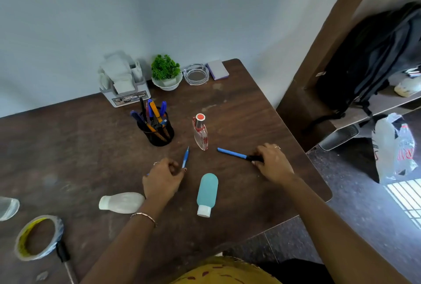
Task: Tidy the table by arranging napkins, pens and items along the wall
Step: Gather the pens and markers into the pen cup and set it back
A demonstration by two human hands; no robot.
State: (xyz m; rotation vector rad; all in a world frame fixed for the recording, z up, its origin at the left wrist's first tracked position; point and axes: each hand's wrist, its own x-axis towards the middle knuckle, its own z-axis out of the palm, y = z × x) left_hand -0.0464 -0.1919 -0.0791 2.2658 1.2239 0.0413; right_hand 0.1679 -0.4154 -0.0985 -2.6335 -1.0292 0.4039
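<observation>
The left hand [163, 181] pinches a thin blue pen [185, 158], tip toward twelve o'clock. The right hand [272, 163] grips the black end of a blue marker [232, 153] pointing to ten o'clock, which seems to rest on the bench [250, 110]. Between the hands stands a glass bottle [201, 134], with a teal bottle [206, 193] lying at its six o'clock. The mesh pen cup [159, 131] stands at the left hand's twelve o'clock. Beyond it, by the wall [205, 10], the napkin holder [124, 83] sits beside a plant [165, 70].
</observation>
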